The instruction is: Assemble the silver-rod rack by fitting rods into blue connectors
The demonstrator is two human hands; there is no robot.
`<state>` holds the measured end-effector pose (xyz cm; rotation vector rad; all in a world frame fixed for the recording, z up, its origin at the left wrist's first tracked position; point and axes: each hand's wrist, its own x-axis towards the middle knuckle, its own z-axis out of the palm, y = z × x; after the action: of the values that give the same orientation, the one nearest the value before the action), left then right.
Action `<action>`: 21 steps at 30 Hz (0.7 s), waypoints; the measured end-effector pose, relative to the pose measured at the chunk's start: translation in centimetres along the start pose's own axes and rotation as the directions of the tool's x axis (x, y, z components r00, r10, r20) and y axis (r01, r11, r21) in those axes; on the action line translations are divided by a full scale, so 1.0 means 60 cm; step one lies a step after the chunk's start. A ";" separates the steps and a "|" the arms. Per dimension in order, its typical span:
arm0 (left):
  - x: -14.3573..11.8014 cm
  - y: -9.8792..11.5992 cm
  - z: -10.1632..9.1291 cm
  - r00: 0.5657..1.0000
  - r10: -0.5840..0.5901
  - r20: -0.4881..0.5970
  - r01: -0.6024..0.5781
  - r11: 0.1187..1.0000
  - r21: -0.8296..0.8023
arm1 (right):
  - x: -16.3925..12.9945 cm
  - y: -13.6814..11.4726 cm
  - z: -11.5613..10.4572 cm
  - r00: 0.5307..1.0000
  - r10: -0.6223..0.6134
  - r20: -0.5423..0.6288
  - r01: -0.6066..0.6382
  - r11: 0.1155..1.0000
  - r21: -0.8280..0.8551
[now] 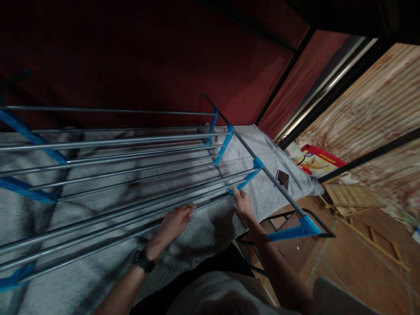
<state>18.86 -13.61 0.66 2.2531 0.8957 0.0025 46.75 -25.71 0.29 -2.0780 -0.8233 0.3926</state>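
Note:
A rack of grey metal rods (124, 211) joined by blue plastic brackets lies across the grey blanket (203, 227) in front of me. My left hand (176, 222), with a dark watch (143, 261) on its wrist, is closed around the nearest rod, its fingertips curled over the top. Further right, my right hand (243, 203) pinches the lower end of a blue bracket (252, 174), where that same rod meets it. The bracket is fixed to a dark side bar (249, 151) that slants toward me. At its near end the bar carries another blue bracket (303, 228).
A phone (282, 178) lies on the blanket beyond the side bar. Past the blanket's right edge are a red and yellow box (321, 159) and a folded wooden piece (354, 197) on the tiled floor (321, 267). A dark red wall (147, 65) stands behind the rack.

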 end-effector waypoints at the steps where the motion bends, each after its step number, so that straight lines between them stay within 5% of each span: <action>1: 0.001 -0.001 0.000 1.000 0.000 -0.004 0.000 1.000 0.002 | 0.000 0.001 0.000 1.000 0.001 0.000 -0.001 1.000 -0.002; 15: 0.000 -0.003 0.001 1.000 -0.015 0.009 0.015 1.000 0.006 | -0.011 -0.004 0.013 0.999 0.030 -0.030 -0.030 1.000 0.003; 21: -0.006 -0.012 0.017 0.997 0.029 -0.076 -0.030 1.000 -0.007 | -0.018 -0.001 0.022 0.998 0.039 -0.040 -0.038 0.999 0.019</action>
<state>18.38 -14.07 -0.46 2.2714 0.8999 0.1054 45.23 -25.65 -0.46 -2.0811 -0.7541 0.3758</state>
